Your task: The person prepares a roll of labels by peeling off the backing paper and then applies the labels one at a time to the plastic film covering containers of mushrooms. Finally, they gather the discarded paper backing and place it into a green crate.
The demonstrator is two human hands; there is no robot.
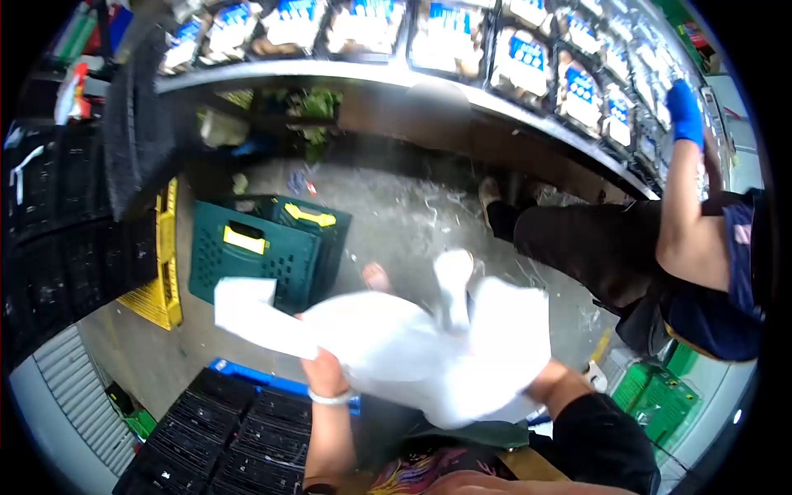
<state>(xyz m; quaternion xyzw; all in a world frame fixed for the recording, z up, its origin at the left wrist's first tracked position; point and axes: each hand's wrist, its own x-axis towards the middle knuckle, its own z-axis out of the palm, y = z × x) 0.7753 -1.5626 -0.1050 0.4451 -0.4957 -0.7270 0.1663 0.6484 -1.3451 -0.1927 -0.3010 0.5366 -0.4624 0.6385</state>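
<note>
A white bag (396, 346) is held over the floor, near a green crate (256, 252). The left hand (324, 373) is clamped on its edge; the right hand is hidden behind it, so its grip cannot be told. The bag is probably best gripped at both edges and spread evenly.

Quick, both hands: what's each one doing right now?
Left hand: closed on the white bag.
Right hand: hidden behind the bag, only the forearm shows; cannot tell.

A white plastic bag (412, 346), a dark green crate (264, 252) with yellow handles, black crates (223, 437), a blue glove (685, 111), and a grey floor (412, 223).
</note>
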